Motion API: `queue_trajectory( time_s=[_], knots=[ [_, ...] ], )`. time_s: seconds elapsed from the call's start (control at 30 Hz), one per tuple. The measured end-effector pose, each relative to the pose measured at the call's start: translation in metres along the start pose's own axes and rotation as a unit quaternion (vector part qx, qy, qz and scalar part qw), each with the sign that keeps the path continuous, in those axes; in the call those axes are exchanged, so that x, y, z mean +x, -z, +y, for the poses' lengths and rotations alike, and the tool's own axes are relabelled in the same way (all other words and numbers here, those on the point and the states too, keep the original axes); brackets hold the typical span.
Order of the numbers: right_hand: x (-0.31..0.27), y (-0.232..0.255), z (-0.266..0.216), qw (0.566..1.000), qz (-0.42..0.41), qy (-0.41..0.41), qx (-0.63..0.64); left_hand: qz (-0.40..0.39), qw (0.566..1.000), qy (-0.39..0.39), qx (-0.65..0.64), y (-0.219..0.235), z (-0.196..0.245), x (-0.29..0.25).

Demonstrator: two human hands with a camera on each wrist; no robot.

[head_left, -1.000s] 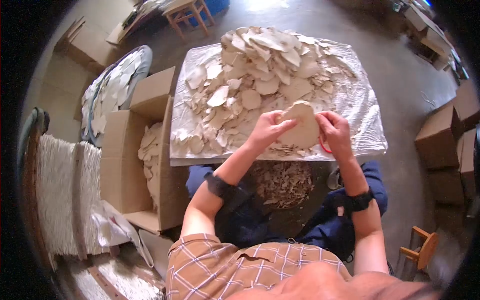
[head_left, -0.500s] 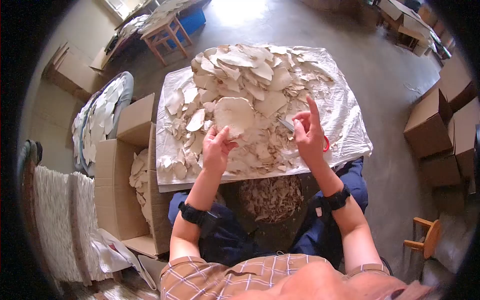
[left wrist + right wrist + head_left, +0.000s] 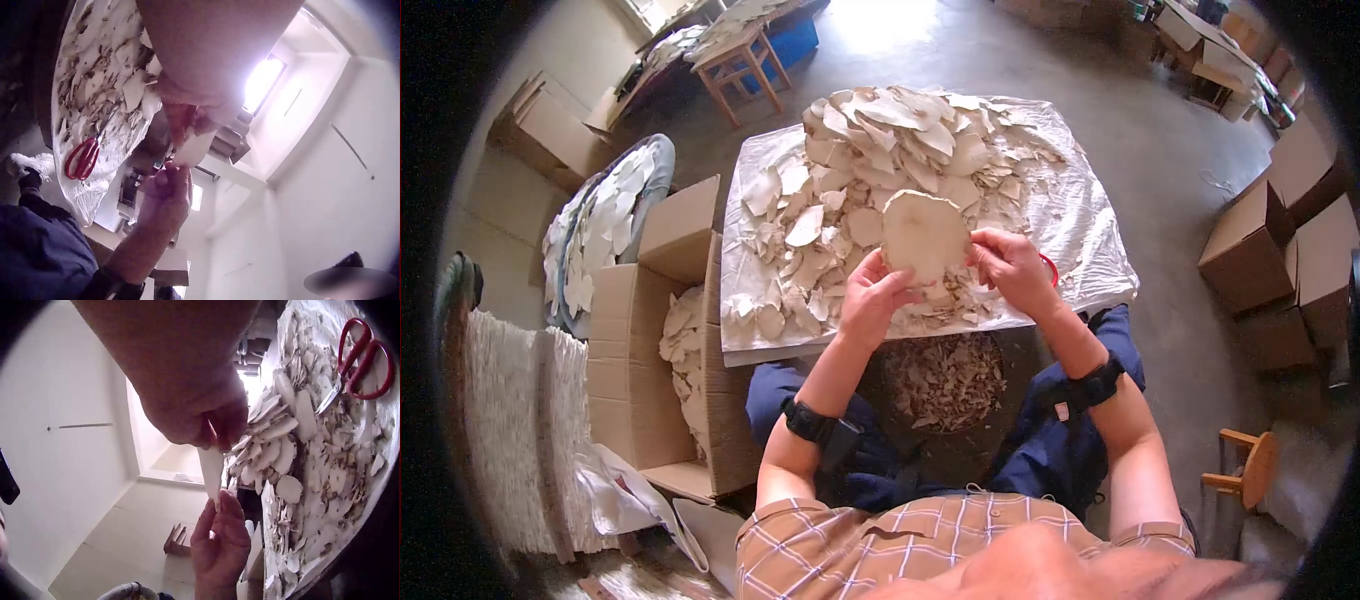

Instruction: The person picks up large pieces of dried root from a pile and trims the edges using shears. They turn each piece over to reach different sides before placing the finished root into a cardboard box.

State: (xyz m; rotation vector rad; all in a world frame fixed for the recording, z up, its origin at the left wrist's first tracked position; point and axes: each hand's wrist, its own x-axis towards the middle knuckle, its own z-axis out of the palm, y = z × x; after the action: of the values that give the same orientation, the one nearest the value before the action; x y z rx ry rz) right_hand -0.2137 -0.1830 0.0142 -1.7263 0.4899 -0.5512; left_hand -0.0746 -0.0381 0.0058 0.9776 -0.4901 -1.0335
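A thin, pale, roundish slice (image 3: 922, 230) with an uneven, slightly browned rim is held up over the near part of the cloth-covered table. My left hand (image 3: 872, 305) pinches its lower left edge between thumb and fingers. At its right edge, my right hand (image 3: 1015, 270) pinches it with thumb and fingertips. Edge-on in the right wrist view, the slice (image 3: 211, 472) spans both hands. Scissors (image 3: 362, 362) with red handles lie on the table among scraps; in the head view the right hand hides most of them.
Behind the slice rises a heap of similar pale slices (image 3: 890, 125) on the white cloth (image 3: 1090, 230). A round container of scraps (image 3: 945, 385) stands below, between the person's legs. An open cardboard box (image 3: 635, 370) stands left, other boxes (image 3: 1250, 240) right, with a small wooden stool (image 3: 1250, 470).
Both hands held a slice a second ago. Half a second ago the right hand was apart, index finger raised; now it grips the right edge, and the left hand has brought the slice rightward.
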Motion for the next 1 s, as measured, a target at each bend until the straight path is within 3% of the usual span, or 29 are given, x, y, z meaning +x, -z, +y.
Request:
queue_trajectory(
  time_s=[0.13,0.27,0.47,0.57,0.63,0.67,0.73,0.77,0.8,0.9,1.0],
  knots=[
    [-0.001,0.005,-0.007,0.999,0.018,-0.020,-0.022,-0.013,0.998,-0.046,0.029,0.002,-0.003,0.006],
    [0.006,0.000,0.013,0.993,0.011,-0.056,0.104,0.040,0.998,-0.015,0.041,0.005,-0.007,0.011],
    [0.020,0.012,0.017,0.994,-0.043,-0.082,0.057,0.010,0.997,-0.010,0.075,0.009,-0.002,0.019],
    [0.019,0.012,0.021,0.997,-0.003,-0.060,0.044,-0.004,0.987,-0.006,0.161,0.013,-0.007,0.020],
    [0.018,0.017,0.023,0.999,-0.003,-0.043,-0.009,-0.006,0.930,-0.099,0.353,0.013,-0.011,0.024],
    [0.021,0.013,0.044,0.999,0.012,0.014,0.031,-0.014,0.938,-0.093,0.335,0.011,-0.011,0.024],
    [0.014,0.020,0.016,0.993,-0.011,-0.091,0.080,-0.021,0.963,-0.043,0.264,-0.001,-0.003,0.024],
    [0.017,0.017,0.024,0.986,-0.012,-0.053,0.158,-0.038,0.968,-0.026,0.246,-0.003,0.000,0.023],
    [0.012,0.019,0.000,0.986,-0.014,-0.090,0.141,-0.057,0.968,-0.009,0.243,-0.002,0.001,0.023],
    [0.014,0.016,0.013,0.990,0.004,-0.038,0.137,-0.070,0.969,-0.002,0.236,0.001,-0.002,0.022],
    [0.011,0.017,0.008,0.986,-0.028,-0.101,0.127,-0.072,0.950,-0.028,0.301,-0.001,-0.001,0.021]
  ],
)
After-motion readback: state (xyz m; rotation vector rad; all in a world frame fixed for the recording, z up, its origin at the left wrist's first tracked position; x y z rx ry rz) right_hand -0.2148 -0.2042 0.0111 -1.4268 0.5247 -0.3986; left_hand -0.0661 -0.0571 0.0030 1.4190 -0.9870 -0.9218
